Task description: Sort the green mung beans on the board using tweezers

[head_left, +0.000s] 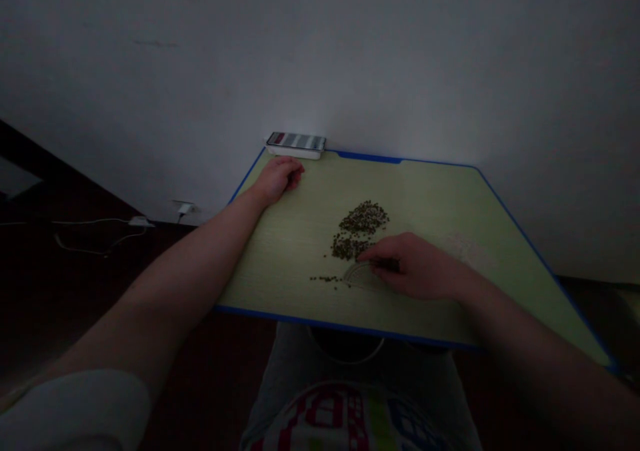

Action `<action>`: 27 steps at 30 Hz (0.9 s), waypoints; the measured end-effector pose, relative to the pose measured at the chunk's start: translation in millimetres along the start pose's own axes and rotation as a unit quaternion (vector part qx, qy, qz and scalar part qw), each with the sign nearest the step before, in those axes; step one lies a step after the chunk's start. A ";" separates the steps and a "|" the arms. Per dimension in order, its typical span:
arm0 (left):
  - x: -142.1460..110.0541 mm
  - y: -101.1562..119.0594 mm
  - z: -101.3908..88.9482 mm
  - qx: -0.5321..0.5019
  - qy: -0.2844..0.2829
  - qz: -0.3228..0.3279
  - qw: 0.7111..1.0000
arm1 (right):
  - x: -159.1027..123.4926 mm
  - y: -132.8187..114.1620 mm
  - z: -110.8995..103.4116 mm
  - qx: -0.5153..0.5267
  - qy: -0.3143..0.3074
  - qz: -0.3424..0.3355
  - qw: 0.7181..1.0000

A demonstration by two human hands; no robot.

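Observation:
My right hand (413, 264) is low over the board, fingers bent around a clear curved plastic piece (356, 274) marked with arc lines. Its fingertips reach the near edge of a small heap of dark seeds or beans (347, 246). Just behind lies a larger heap of the same dark grains (365, 218), and a thin line of stray grains (327, 279) runs to the left of the plastic piece. At the board's far left, my left hand (281, 178) rests with its fingers curled in; nothing shows in it.
The pale green board (425, 191) has a blue rim and stands against a wall. A phone (296, 141) lies on a white box (293, 151) at the back left. Pale grains (470, 250) spread at the right. White cables (95, 223) run along the left floor.

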State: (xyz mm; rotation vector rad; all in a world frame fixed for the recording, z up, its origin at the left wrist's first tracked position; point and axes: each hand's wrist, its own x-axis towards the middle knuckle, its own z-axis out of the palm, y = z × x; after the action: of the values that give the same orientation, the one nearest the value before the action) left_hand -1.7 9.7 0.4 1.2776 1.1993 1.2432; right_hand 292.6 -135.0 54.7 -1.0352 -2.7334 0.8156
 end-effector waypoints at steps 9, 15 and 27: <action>-0.5 0.1 0.1 -0.007 -0.004 0.005 1.000 | 4.2 -4.5 0.8 -0.016 0.007 -0.004 1.000; 1.6 -3.1 -1.7 -0.004 -0.010 0.008 1.000 | 5.1 -2.6 0.3 -0.012 0.014 0.028 0.999; -0.7 0.4 -0.1 -0.004 -0.005 0.004 1.000 | -2.8 9.3 -2.4 0.067 -0.009 0.028 0.997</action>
State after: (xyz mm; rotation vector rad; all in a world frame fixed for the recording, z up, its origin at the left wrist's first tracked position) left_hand -1.7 9.0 0.8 1.2823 1.1824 1.2452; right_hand 300.8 -130.0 52.2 -1.0850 -2.6327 1.0051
